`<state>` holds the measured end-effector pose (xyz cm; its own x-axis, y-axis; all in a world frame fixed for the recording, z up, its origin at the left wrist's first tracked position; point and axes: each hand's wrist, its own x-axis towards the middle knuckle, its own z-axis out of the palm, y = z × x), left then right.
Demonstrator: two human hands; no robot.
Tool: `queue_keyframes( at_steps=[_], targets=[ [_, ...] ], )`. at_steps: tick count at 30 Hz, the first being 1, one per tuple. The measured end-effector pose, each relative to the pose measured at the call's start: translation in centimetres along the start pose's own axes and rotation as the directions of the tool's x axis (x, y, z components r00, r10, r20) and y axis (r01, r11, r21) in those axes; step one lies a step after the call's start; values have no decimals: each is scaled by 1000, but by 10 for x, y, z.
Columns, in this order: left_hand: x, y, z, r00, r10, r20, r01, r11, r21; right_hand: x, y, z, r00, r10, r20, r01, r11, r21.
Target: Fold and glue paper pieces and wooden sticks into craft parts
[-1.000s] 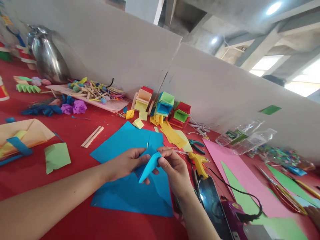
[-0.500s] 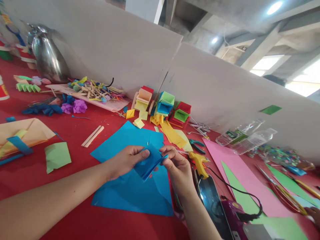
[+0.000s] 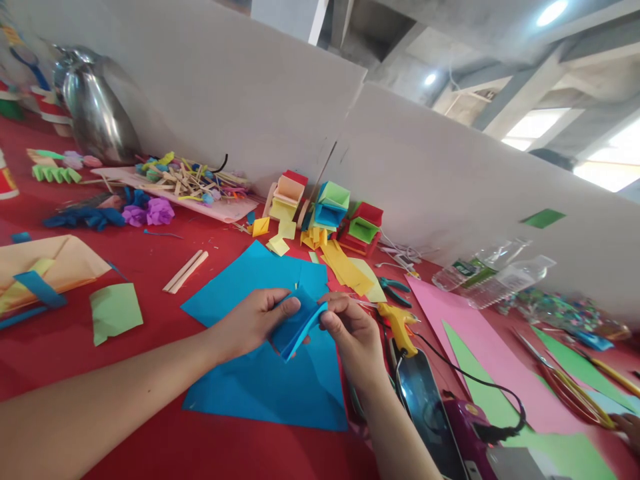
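A folded piece of blue paper with several layers is held between my two hands, above larger blue paper sheets on the red table. My left hand is closed on its left side, thumb on top and fingers underneath. At the right edge my right hand pinches the layers between thumb and fingers, and the edges there bend and fan apart slightly. A yellow glue gun lies just right of my right hand, beside a dark phone-like slab.
Folded paper boxes stand against the white partition. Teal pliers, plastic bottles, scissors and pink paper lie to the right. Wooden sticks, green paper and a metal jug are left. Another person's hand shows at the right edge.
The right side of the folded blue paper has been bent upward and its layers show more. My right hand has shifted slightly left; my left hand keeps its grip.
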<state>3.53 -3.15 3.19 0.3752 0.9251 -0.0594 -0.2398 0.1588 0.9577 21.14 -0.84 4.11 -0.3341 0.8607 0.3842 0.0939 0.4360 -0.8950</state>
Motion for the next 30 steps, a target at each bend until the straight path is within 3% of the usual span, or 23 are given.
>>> queue_keyframes(
  at_steps=[8, 17, 23, 30],
  targets=[
    [-3, -2, 2, 995, 100, 21, -101, 994, 50, -1, 0, 1, 995, 87, 53, -90, 994, 56],
    [-5, 2, 4, 994, 113, 12, -113, 990, 84, 1, -6, 2, 992, 68, 110, -77, 993, 86],
    [-9, 6, 6, 996, 86, 38, -88, 995, 38, 0, -1, 2, 994, 98, 51, -99, 995, 26],
    [-7, 1, 5, 984, 49, 174, -58, 997, 43, -3, 0, 5, 989, 143, -47, -143, 990, 8]
  ],
)
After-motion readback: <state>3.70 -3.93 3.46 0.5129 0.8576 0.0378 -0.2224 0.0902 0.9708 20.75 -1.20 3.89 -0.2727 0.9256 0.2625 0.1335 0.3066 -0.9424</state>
